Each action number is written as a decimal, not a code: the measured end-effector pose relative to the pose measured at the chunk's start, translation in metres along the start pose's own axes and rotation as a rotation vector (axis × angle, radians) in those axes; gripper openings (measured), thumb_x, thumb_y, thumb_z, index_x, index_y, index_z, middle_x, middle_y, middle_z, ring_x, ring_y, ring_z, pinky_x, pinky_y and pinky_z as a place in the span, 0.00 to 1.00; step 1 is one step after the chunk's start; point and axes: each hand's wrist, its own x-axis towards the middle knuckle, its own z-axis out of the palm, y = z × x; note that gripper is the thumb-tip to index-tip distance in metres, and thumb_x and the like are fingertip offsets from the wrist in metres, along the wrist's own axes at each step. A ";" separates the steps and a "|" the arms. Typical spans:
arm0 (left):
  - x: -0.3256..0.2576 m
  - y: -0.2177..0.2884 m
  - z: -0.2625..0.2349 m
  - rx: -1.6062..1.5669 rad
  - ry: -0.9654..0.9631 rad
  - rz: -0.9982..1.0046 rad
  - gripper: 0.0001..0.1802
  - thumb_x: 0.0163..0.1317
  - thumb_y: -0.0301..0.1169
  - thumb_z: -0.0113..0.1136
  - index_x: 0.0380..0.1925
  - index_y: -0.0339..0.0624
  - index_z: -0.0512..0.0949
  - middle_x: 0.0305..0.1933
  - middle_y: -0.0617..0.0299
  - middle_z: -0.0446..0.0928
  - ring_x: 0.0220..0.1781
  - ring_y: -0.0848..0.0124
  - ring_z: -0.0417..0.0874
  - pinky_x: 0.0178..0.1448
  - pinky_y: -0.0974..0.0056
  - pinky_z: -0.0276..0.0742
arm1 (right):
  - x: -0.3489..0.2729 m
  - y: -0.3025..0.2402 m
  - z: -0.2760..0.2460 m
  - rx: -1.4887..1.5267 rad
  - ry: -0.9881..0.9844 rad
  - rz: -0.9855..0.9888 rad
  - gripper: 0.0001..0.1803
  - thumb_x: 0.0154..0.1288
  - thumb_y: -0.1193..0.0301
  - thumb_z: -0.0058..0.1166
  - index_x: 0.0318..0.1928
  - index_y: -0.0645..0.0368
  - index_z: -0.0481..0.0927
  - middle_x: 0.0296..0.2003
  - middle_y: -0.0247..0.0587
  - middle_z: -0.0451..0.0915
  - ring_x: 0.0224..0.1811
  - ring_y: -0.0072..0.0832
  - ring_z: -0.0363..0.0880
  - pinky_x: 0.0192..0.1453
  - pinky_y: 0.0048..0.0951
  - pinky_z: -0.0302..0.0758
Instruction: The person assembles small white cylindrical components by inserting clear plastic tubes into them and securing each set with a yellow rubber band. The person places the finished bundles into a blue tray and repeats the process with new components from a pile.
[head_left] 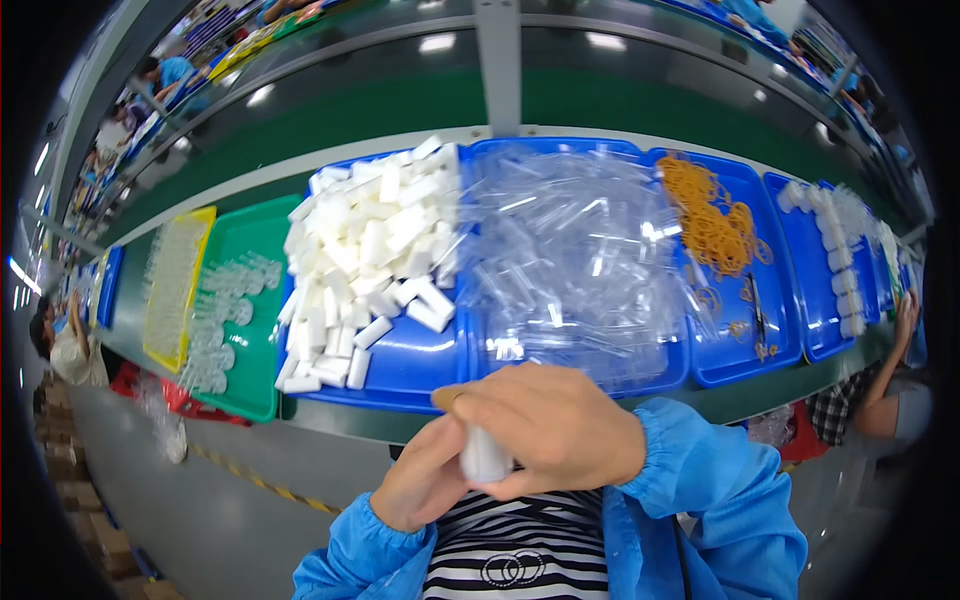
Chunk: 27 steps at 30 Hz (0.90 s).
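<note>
My two hands meet in front of my chest, just short of the tray edge, around a white rounded piece [485, 456]. My left hand [425, 478] cups it from the left side with curled fingers. From above and the right, my right hand [555, 425] is closed over its top. A tan cover [447, 398] shows on a fingertip where the hands meet. Much of the white piece is hidden by my fingers, so its exact kind cannot be made out. Closest beyond my hands lie white foam-like blocks [385, 235] and clear plastic tubes [570, 250].
Blue trays [410, 370] line the bench, one holding orange rubber bands [710, 215] and dark tweezers [757, 310]. Leftward are a green tray [262, 375] with clear plastic parts and a yellow-rimmed tray [205, 240]. White cylinders [840, 260] fill a right-hand tray. Co-workers sit at both sides.
</note>
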 end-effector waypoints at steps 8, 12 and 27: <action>0.008 -0.012 0.020 -0.011 -0.087 0.030 0.44 0.51 0.40 0.79 0.65 0.41 0.65 0.66 0.54 0.71 0.70 0.57 0.72 0.71 0.48 0.69 | -0.016 -0.009 -0.014 0.077 0.017 -0.052 0.45 0.50 0.56 0.71 0.68 0.60 0.70 0.63 0.46 0.75 0.59 0.41 0.77 0.58 0.38 0.74; 0.013 -0.004 0.027 0.250 -0.024 0.178 0.26 0.44 0.21 0.78 0.39 0.39 0.71 0.37 0.46 0.81 0.40 0.61 0.85 0.46 0.58 0.82 | -0.053 0.004 -0.095 -0.222 0.300 0.131 0.29 0.56 0.65 0.69 0.58 0.61 0.79 0.53 0.45 0.81 0.51 0.42 0.80 0.55 0.40 0.75; 0.029 -0.011 0.037 0.668 0.132 0.339 0.20 0.48 0.18 0.74 0.36 0.38 0.72 0.30 0.58 0.77 0.31 0.70 0.80 0.36 0.67 0.78 | -0.182 0.063 -0.143 -0.563 0.381 0.763 0.06 0.59 0.72 0.64 0.38 0.53 0.83 0.40 0.35 0.81 0.44 0.37 0.77 0.50 0.37 0.70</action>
